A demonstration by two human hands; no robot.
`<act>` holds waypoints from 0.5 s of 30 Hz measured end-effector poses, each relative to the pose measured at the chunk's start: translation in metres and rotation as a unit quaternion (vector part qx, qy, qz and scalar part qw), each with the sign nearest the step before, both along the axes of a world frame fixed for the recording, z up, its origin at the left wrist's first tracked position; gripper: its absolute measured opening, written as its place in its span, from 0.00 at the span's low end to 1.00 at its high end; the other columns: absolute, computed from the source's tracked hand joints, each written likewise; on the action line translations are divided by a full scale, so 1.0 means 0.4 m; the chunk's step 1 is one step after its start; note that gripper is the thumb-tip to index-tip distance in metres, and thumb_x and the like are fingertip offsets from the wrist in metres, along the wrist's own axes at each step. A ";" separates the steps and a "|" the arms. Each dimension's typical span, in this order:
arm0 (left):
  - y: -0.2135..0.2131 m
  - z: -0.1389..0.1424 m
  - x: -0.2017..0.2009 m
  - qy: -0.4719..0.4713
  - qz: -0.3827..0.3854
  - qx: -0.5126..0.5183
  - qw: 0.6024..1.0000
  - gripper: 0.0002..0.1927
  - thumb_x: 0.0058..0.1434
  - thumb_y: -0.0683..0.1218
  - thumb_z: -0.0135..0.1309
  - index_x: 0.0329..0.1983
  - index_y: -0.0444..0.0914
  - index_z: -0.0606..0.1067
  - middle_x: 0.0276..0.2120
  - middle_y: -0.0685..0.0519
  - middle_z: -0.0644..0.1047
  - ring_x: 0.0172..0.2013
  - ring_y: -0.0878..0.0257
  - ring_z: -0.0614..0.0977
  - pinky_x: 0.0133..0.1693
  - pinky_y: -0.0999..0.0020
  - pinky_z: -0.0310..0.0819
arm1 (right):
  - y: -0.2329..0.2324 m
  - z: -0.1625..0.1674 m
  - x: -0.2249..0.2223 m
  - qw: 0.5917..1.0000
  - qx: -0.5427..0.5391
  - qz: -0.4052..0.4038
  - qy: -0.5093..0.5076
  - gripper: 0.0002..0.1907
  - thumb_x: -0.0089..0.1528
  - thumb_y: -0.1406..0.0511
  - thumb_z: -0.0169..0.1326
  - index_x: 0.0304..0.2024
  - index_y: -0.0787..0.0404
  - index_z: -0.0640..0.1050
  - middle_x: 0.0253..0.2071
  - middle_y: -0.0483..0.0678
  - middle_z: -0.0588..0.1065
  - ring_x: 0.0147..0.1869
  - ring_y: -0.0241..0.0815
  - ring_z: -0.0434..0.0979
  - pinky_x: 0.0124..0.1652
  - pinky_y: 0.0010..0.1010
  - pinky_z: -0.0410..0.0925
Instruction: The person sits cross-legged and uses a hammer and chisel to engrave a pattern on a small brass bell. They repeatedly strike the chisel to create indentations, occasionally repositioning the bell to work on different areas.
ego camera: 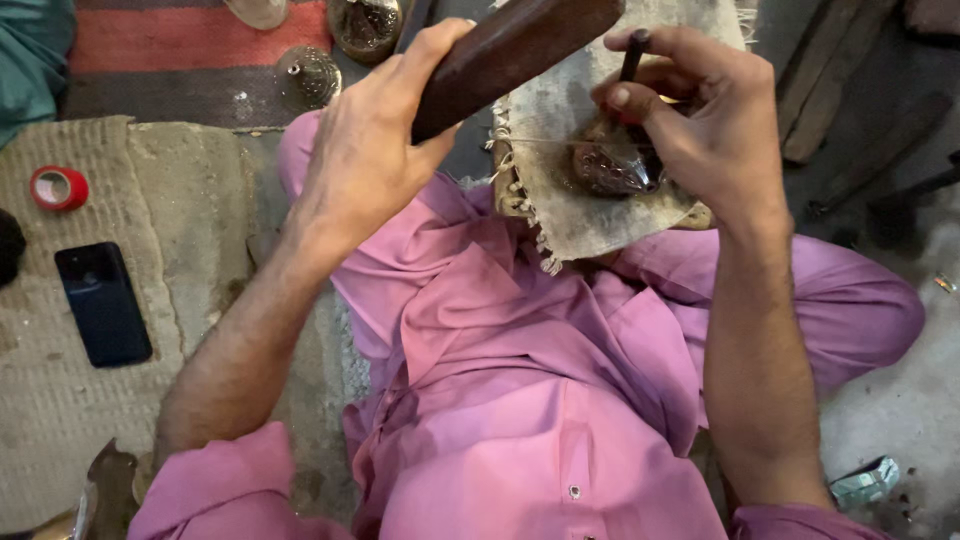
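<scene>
1. Far left: red tape roll (58, 187) and dark phone (103, 303) on the mat (180, 200).
2. Upper centre: left hand (368, 150) clamped on wooden block (510, 55), raised.
3. Upper right: right hand (700, 120) pinching a dark punch (633, 55) upright onto small metal piece (612, 165) on frayed cloth (560, 215).

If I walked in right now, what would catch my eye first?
The pink clothes filling the middle, then the left hand gripping a dark wooden block at the top. Beside it, the right hand holds a thin dark tool over a small metal piece on frayed cloth.
</scene>
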State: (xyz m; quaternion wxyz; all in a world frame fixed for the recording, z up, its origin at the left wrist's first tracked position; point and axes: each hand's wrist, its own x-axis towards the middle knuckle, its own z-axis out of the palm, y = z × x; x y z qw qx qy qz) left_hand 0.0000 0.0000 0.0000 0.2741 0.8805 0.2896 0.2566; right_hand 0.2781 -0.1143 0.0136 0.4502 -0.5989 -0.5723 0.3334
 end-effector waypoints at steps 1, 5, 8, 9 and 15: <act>0.002 -0.002 0.003 -0.004 -0.001 -0.003 1.000 0.36 0.63 0.39 0.65 0.72 0.47 0.63 0.49 0.43 0.81 0.51 0.41 0.83 0.49 0.53 0.77 | 0.002 0.002 0.002 1.000 0.006 0.006 -0.001 0.17 0.71 0.79 0.57 0.62 0.71 0.76 0.51 0.55 0.81 0.58 0.42 0.84 0.56 0.28 0.79; 0.015 -0.003 0.010 -0.022 0.002 -0.023 1.000 0.35 0.64 0.38 0.63 0.71 0.46 0.63 0.50 0.43 0.81 0.51 0.42 0.83 0.49 0.53 0.77 | 0.009 0.004 0.000 0.999 0.037 0.019 -0.010 0.14 0.69 0.80 0.57 0.56 0.73 0.76 0.51 0.54 0.79 0.55 0.42 0.83 0.57 0.30 0.78; 0.025 -0.002 0.024 -0.047 0.016 -0.066 0.997 0.34 0.64 0.38 0.62 0.70 0.44 0.61 0.47 0.41 0.80 0.50 0.41 0.82 0.48 0.53 0.77 | 0.009 0.005 -0.002 0.998 0.042 0.019 -0.033 0.11 0.70 0.81 0.58 0.55 0.74 0.77 0.48 0.55 0.80 0.56 0.43 0.84 0.58 0.31 0.79; 0.026 -0.002 0.028 -0.058 0.023 -0.084 0.994 0.34 0.64 0.39 0.62 0.69 0.43 0.60 0.46 0.40 0.79 0.49 0.41 0.82 0.48 0.52 0.77 | 0.009 0.008 -0.004 0.998 0.040 0.020 -0.043 0.10 0.71 0.81 0.58 0.55 0.74 0.78 0.48 0.55 0.81 0.56 0.44 0.85 0.58 0.31 0.80; 0.043 0.010 0.021 0.106 0.025 0.164 0.980 0.35 0.57 0.35 0.63 0.67 0.45 0.68 0.46 0.38 0.78 0.48 0.39 0.80 0.47 0.44 0.72 | 0.012 0.014 -0.011 0.995 0.064 0.012 -0.075 0.11 0.67 0.79 0.60 0.52 0.74 0.78 0.45 0.56 0.80 0.51 0.43 0.83 0.53 0.31 0.78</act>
